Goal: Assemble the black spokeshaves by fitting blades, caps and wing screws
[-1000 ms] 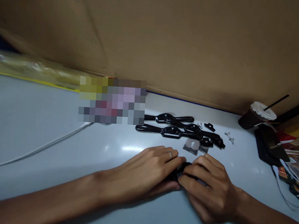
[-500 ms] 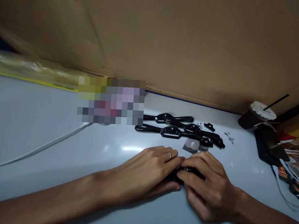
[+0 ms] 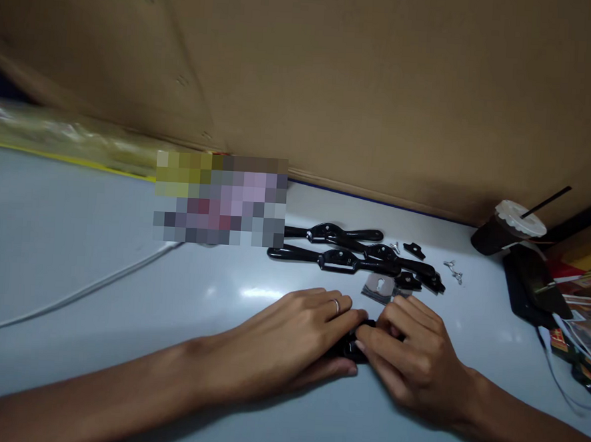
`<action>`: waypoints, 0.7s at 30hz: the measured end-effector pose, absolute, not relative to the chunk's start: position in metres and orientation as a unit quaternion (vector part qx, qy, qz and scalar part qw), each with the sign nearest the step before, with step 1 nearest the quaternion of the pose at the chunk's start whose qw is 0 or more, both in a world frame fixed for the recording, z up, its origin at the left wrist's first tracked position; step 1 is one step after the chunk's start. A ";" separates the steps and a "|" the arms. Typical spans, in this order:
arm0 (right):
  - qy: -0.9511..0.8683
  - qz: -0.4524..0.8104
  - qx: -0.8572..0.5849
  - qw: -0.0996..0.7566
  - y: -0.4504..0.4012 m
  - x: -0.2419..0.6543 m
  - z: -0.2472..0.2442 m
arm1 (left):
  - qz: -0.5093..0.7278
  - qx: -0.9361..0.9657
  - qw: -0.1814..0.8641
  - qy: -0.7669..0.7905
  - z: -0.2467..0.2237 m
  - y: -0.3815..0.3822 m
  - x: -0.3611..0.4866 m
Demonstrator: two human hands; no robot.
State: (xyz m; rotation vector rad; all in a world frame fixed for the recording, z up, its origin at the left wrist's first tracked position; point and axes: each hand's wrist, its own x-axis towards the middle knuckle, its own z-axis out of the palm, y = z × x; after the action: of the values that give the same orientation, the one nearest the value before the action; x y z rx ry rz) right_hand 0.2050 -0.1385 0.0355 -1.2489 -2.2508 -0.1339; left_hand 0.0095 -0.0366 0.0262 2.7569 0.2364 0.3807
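Observation:
My left hand point(image 3: 301, 335), with a ring on one finger, is wrapped round a black metal tool body point(image 3: 356, 348) near the table's front. Fingers of my right hand point(image 3: 415, 355) are closed on the same piece from the right, and both hands hide most of it. Beyond them lie several black two-handled tool bodies point(image 3: 339, 260), partly overlapping. Flat metal blades point(image 3: 379, 286) rest just past my fingers, beside small black clamp plates point(image 3: 414, 249). Small silver wing screws point(image 3: 453, 272) are to the right of these.
A lidded cup with a black straw point(image 3: 505, 228) stands at the back right, near a black device point(image 3: 534, 285) and cables. Cardboard point(image 3: 334, 83) rises behind the table. A white cable point(image 3: 101, 282) crosses the left side, below a pixelated patch.
My right hand's fingers have shifted slightly on the black tool body, uncovering a little more of it. My left hand has stayed in place.

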 end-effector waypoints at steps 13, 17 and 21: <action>-0.830 -0.009 -0.480 0.284 -0.136 0.207 0.033 | 0.129 0.971 0.181 0.085 0.028 -0.037 0.010; -0.828 -0.004 -0.487 0.278 -0.136 0.208 0.032 | 0.133 0.970 0.183 0.087 0.028 -0.037 0.010; -0.819 -0.001 -0.507 0.269 -0.135 0.208 0.030 | 0.138 0.973 0.169 0.080 0.026 -0.037 0.010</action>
State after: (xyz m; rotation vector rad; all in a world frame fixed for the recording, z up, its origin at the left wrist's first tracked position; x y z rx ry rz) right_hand 0.2080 -0.1353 0.0296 -1.3676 -2.2086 -0.0035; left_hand 0.0100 -0.0370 0.0256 2.7658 0.2280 0.3911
